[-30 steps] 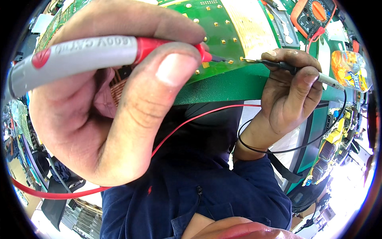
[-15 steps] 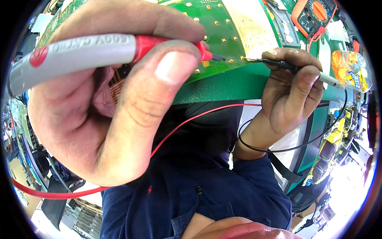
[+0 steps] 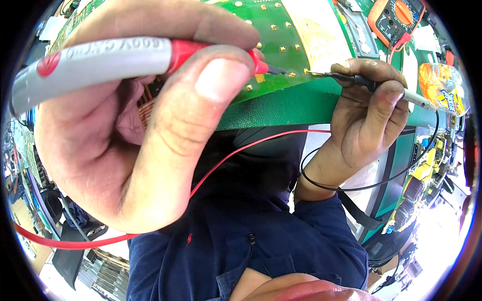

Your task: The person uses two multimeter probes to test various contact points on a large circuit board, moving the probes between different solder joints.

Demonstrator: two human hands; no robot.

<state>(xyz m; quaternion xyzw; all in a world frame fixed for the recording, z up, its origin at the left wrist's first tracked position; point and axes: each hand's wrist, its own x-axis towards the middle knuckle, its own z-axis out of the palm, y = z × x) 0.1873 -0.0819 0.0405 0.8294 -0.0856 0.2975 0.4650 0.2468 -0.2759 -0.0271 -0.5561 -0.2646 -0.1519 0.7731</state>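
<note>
My left hand is closed on a grey-and-red test probe, thumb and index finger at its red guard. Its dark tip is at a small gold pad on a green circuit board. My right hand holds a black-and-grey probe in its fingers; the thin metal tip lies at another gold pad, just right of the first. A red lead crosses below the board, and a black lead loops down from the right probe. My left hand hides part of the board.
An orange multimeter with a red lead plugged in sits at top right. An orange packet lies right of my right hand. Electronic assemblies crowd the right side, more boards the far left. The board rests at the green work surface's front edge.
My left hand and the red probe have shifted slightly upward. Both probe tips stay at about the same two pads, and my right hand is nearly still.
</note>
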